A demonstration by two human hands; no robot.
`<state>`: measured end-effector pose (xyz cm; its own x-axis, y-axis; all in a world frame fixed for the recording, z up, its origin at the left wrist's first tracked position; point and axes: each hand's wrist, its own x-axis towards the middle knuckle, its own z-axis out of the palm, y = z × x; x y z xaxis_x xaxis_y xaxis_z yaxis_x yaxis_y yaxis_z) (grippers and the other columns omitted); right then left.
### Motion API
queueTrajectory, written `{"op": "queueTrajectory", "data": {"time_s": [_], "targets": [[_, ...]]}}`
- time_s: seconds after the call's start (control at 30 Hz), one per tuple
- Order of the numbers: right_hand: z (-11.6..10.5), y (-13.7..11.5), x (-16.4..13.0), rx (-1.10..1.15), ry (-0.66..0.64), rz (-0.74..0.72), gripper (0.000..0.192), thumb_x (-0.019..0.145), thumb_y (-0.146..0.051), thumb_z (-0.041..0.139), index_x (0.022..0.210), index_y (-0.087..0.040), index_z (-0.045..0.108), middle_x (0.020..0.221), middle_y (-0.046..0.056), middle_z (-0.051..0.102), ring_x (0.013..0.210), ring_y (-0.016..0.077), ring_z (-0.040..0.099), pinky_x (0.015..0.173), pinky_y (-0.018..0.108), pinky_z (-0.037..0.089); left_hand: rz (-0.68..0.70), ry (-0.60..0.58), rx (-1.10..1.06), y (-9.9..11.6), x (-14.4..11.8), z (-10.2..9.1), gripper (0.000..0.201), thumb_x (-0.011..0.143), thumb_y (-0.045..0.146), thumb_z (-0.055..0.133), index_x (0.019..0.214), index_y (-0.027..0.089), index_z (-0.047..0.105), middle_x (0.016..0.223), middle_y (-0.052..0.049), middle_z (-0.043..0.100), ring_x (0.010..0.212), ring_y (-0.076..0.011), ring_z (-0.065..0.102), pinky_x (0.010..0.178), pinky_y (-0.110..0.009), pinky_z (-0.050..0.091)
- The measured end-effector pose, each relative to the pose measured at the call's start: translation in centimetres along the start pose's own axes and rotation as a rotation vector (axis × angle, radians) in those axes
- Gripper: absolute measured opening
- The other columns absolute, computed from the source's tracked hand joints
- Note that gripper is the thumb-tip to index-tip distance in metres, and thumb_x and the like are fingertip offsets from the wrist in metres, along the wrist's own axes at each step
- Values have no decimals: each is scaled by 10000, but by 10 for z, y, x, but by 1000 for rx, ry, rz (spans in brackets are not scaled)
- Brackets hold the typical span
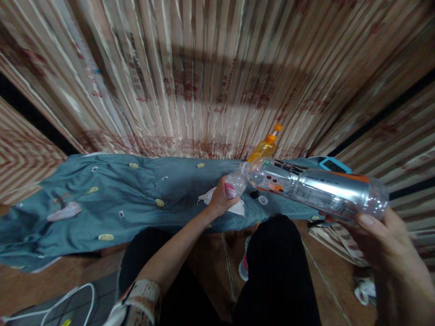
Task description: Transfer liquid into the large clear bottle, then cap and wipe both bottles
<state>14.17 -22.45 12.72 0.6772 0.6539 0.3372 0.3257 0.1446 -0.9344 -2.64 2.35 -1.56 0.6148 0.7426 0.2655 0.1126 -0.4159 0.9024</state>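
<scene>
My left hand [220, 199] is closed around a small see-through plastic bottle [238, 179] with a pink-and-white label, tilted with its mouth up to the right. In my right hand [384, 235] lies a large see-through plastic bottle [329, 188] with a silver and orange label. I grip it near its base, almost level, its neck pointing left. The two bottle mouths meet or nearly meet; I cannot tell whether they touch. Any liquid inside is hard to make out. Under my left hand is a white cloth or tissue [239, 208].
A yellow pump bottle [263, 149] with an orange top stands behind the bottles. Small black [254, 194] and white caps [262, 199] lie on the blue-green cloth [180, 190]. A blue-framed device [335, 165] is at the right, a pale crumpled thing [64, 211] at the left. Striped curtains [204, 90] hang behind.
</scene>
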Motion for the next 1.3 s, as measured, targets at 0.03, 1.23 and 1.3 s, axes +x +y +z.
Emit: {"op": "queueTrajectory", "data": {"time_s": [0.03, 1.23, 1.3], "targets": [[0, 0, 0, -7, 0, 8, 449, 708, -448, 743, 1120, -310, 630, 1204, -21, 598, 1155, 301, 566, 1003, 376, 501, -2, -2, -2, 0, 0, 0, 861, 628, 202, 790, 1358, 155, 337, 1281, -146, 568, 1143, -279, 582, 996, -452, 462], [6, -8, -1, -3, -2, 16, 408, 713, -446, 758, 1078, -301, 647, 1174, 2, 619, 1182, 294, 556, 1005, 373, 499, 21, 15, -14, 0, -1, 0, 841, 627, 210, 792, 1347, 195, 357, 1272, -111, 565, 1129, -270, 584, 999, -456, 465], [7, -8, -2, -23, -9, 16, 375, 740, -441, 728, 1086, -325, 639, 1181, -15, 614, 1202, 305, 540, 1030, 413, 482, 15, 15, -14, 0, 0, 0, 853, 627, 209, 792, 1356, 195, 349, 1270, -112, 567, 1131, -271, 584, 998, -458, 466]]}}
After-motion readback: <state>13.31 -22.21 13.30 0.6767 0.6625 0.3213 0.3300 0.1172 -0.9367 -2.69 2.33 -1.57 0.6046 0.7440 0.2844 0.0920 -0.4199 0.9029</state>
